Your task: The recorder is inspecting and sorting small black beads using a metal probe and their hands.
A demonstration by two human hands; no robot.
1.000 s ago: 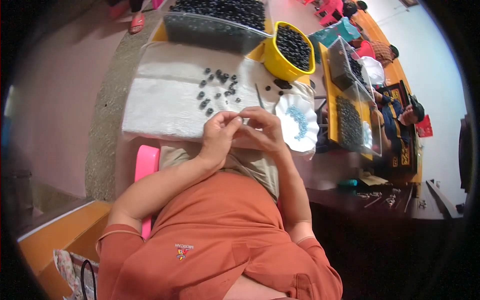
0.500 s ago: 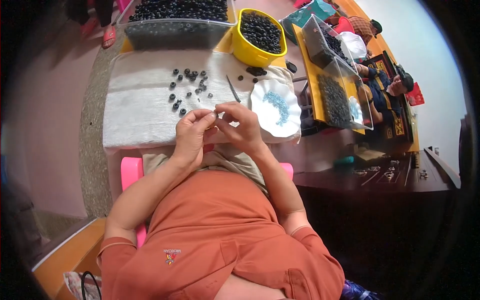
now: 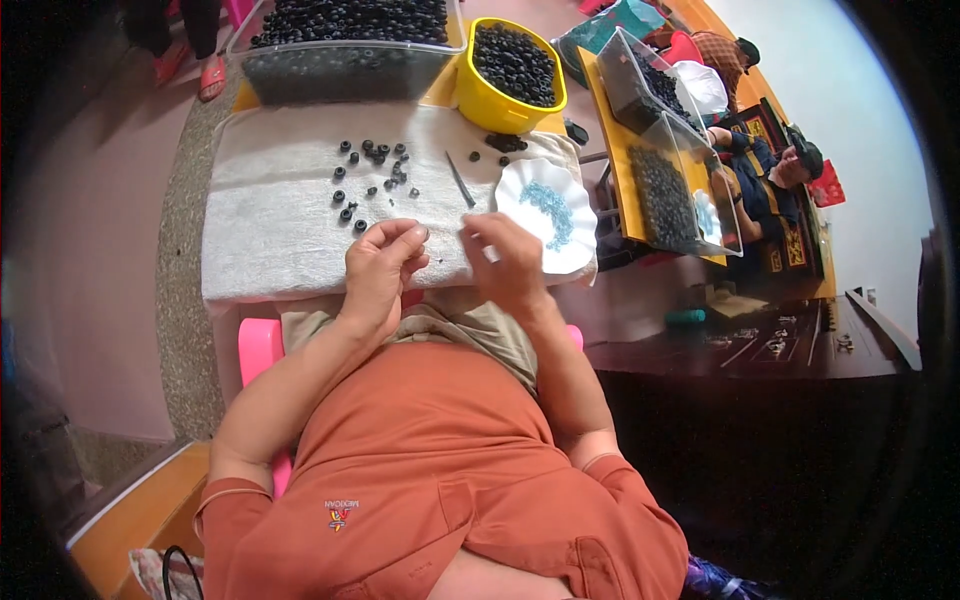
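Observation:
My left hand (image 3: 382, 268) hovers over the near edge of the white cloth (image 3: 270, 220), fingers curled together as if pinching something too small to make out. My right hand (image 3: 505, 262) is a short way to its right, fingers bent, next to a white scalloped plate (image 3: 575, 240) holding small light-blue pieces (image 3: 551, 211). Several small black rings (image 3: 370, 175) lie scattered on the cloth beyond my left hand. A thin metal tool (image 3: 460, 180) lies on the cloth between the rings and the plate.
A yellow bowl (image 3: 492, 110) and a clear tub (image 3: 340, 60), both full of black rings, stand at the far side. More clear bins (image 3: 665, 170) sit on a yellow table to the right, where another person (image 3: 770, 170) sits. I sit on a pink stool (image 3: 258, 345).
My two hands were touching together over the cloth edge; now they have drawn apart, the right one shifting toward the plate. The camera view has also tilted.

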